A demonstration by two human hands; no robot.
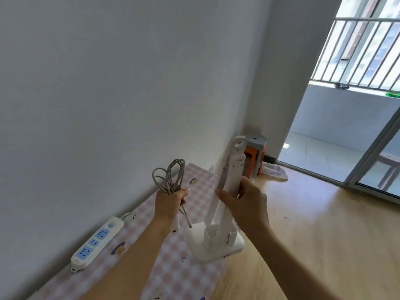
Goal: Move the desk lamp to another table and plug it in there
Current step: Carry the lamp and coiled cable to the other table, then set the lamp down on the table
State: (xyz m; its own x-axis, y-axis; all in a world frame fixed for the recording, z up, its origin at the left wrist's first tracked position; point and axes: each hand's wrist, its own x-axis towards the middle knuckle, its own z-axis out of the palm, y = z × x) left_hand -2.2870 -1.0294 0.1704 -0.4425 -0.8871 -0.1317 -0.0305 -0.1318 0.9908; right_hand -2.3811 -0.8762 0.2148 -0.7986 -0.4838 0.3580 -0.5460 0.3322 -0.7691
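A white folding desk lamp (232,169) stands upright with its base (216,245) at the right edge of a table covered in a pink checked cloth (173,269). My right hand (244,200) is closed around the lamp's folded arm at mid height. My left hand (171,202) grips the bundled grey cable (171,176), whose loops stick up above the fist; the white plug end (175,226) hangs below it. A white power strip (97,241) with blue sockets lies along the wall on the left of the table.
A white wall runs close behind the table. Stacked grey and orange stools (255,156) stand in the corner beyond the lamp. Wooden floor (313,224) spreads to the right, up to a sliding glass door (372,148) and a barred balcony.
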